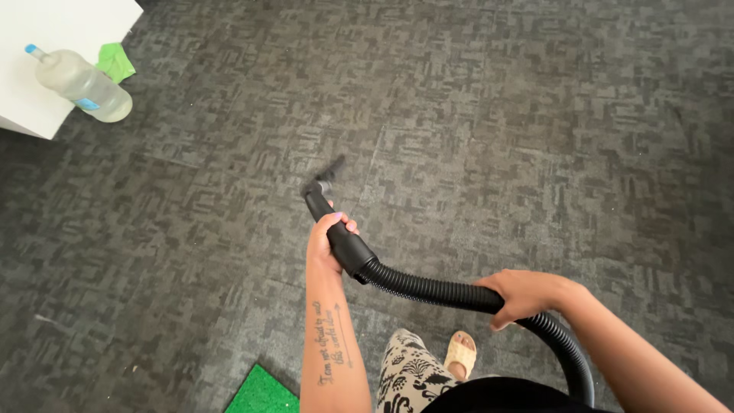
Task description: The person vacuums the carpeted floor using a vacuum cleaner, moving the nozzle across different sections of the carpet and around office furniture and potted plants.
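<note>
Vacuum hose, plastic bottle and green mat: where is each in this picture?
Vacuum hose (428, 289): head view, on the ribbed black section between the two hands.
Plastic bottle (80, 82): head view, on the middle of its cloudy body.
Green mat (261, 394): head view, on its bright surface at the bottom edge.

A black ribbed vacuum hose (428, 289) curves above grey carpet, its rigid nozzle (325, 183) angled downward.

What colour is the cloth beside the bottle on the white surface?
Bright green cloth, seen in the head view, top left.
</note>
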